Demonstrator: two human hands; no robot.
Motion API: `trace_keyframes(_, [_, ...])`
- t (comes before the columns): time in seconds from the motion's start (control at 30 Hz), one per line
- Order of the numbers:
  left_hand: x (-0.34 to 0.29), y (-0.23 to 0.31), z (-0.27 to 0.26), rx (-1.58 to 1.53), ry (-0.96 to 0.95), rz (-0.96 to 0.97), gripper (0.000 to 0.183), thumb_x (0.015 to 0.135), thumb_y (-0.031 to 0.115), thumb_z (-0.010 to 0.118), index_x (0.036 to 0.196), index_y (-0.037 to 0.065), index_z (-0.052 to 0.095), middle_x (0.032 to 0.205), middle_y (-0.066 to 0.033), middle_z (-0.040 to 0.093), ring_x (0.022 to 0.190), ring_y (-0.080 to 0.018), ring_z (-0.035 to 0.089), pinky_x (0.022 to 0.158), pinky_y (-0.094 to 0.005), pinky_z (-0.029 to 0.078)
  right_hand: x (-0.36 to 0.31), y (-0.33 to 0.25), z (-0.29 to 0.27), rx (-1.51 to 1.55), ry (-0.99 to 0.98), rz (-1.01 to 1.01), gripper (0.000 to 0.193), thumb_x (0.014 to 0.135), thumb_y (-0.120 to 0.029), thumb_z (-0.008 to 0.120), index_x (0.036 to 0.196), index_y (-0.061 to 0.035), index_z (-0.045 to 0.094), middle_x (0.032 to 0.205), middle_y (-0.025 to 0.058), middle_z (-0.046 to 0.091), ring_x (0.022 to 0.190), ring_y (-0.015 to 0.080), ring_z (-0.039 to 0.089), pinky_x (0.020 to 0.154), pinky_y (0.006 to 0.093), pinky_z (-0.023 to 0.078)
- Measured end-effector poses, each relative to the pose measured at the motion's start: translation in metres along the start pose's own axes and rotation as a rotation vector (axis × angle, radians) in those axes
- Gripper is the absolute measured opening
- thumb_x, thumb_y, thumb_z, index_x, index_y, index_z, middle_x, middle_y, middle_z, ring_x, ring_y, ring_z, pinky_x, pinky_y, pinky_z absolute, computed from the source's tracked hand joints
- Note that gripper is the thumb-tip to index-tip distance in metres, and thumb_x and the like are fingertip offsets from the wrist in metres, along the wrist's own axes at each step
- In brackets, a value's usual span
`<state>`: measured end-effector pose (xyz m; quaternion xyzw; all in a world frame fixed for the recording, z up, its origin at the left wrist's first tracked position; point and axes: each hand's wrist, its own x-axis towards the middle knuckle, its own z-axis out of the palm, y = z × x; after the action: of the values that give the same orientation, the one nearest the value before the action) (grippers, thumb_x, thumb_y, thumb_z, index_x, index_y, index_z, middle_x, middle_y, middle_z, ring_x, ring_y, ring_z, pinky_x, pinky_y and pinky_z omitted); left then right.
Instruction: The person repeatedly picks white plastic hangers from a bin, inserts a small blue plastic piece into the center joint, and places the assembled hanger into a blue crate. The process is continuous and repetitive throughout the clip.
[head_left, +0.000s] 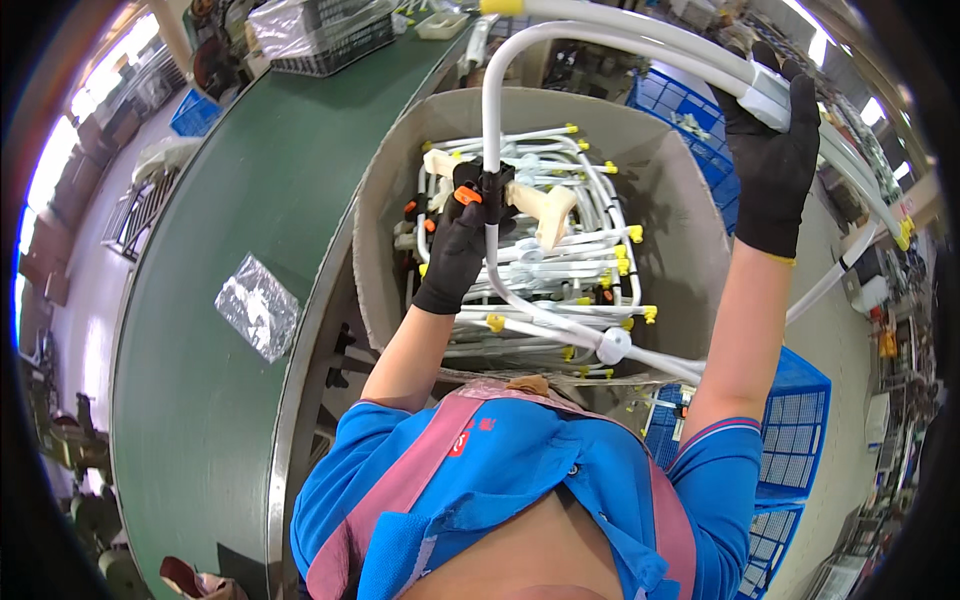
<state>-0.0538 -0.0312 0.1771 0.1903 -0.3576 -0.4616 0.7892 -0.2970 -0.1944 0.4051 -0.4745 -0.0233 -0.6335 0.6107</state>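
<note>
Above the carton (680,200), two gloved hands on one white tube frame (600,42)

Over the mouth of the carton, the person holds the white tube frame up and clear of the stacked frames (600,238) inside. The left hand (462,235) is curled round the left upright, beside a black clip with an orange tab (467,194) and a branching cream piece (545,208). The right hand (772,150) is wrapped round the far bars at a white sleeve (765,103), thumb side over the tubes; how tightly either hand squeezes cannot be told.

For a good hold, both hands would best share the weight and keep the frame level, with the left fingers off the orange tab unless it is meant to be pressed. The lower tube, with its round white joint (614,346), deserves watching: it hangs above the stack and could snag on a yellow tip.

The frame's long axis seems to run left to right, its far bars slanting nearer toward the right. One yellow cap (502,6) points left at the far edge; another yellow end (905,235) sits at the right. Well left, a clear bag (260,308) lies on the green bench (190,350).
</note>
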Motion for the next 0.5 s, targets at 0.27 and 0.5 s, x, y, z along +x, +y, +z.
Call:
trace_keyframes(0.27, [-0.031,0.027,-0.025,0.093,0.225,-0.056,0.046,0.095,0.024,0.052,0.138,0.012,0.041,0.116,-0.0016,0.056,0.089,-0.0076,0.054,0.072,-0.0234,0.046,0.030,0.099,-0.035,0.341,-0.166,0.338,0.024,0.094,-0.025,0.056,0.107,-0.0045,0.058,0.118,0.0200,0.059,0.110,0.0338,0.057,0.089,0.0568,0.051])
trace_keyframes(0.5, [-0.035,0.025,-0.051,0.024,0.377,-0.060,0.051,0.092,0.045,0.055,0.134,0.018,0.045,0.108,0.0060,0.058,0.085,-0.0074,0.054,0.064,-0.0213,0.044,0.056,0.190,-0.034,0.274,-0.125,0.461,0.029,0.090,-0.030,0.063,0.105,-0.0059,0.057,0.101,0.0137,0.063,0.098,0.0301,0.062,0.079,0.0508,0.056])
